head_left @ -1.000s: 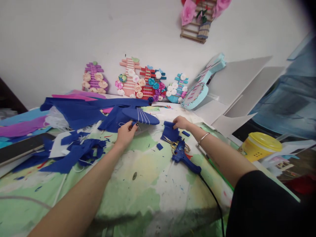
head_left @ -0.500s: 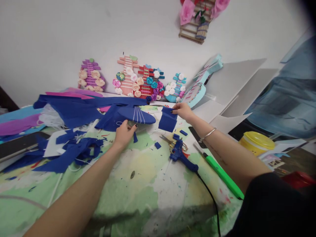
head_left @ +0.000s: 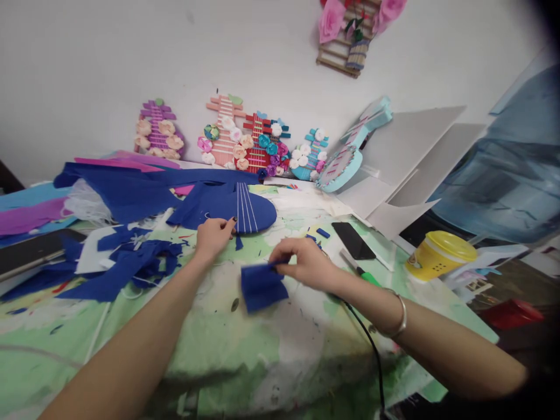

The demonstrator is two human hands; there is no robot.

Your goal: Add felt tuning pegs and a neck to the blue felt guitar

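Note:
My right hand (head_left: pixel 306 262) pinches a small folded piece of blue crepe paper (head_left: pixel 262 287) above the front of the table; the paper is slightly blurred. At the near left edge of a blue craft guitar body (head_left: pixel 260 213) with white strings, my left hand (head_left: pixel 214 238) has its fingers closed on the rim. The guitar body lies nearly flat, its left part merging with other blue material. My right hand and forearm hide the glue gun and scissors; the gun's black cord (head_left: pixel 371 344) runs off the front edge. Small blue scraps (head_left: pixel 322 233) lie beyond my right hand.
Blue offcuts (head_left: pixel 153 256) and a dark flat device (head_left: pixel 35 254) cover the left. A phone (head_left: pixel 353 240), a green-handled knife (head_left: pixel 370 279) and a yellow tub (head_left: pixel 441 255) are at the right. Decorated craft guitars (head_left: pixel 225 131) and white boards (head_left: pixel 406 157) lean along the wall.
My right hand has brought the blue crepe paper toward me and left, over the glue gun. The blue guitar body has come down from a tilt to lie flatter, with my left hand still at its edge.

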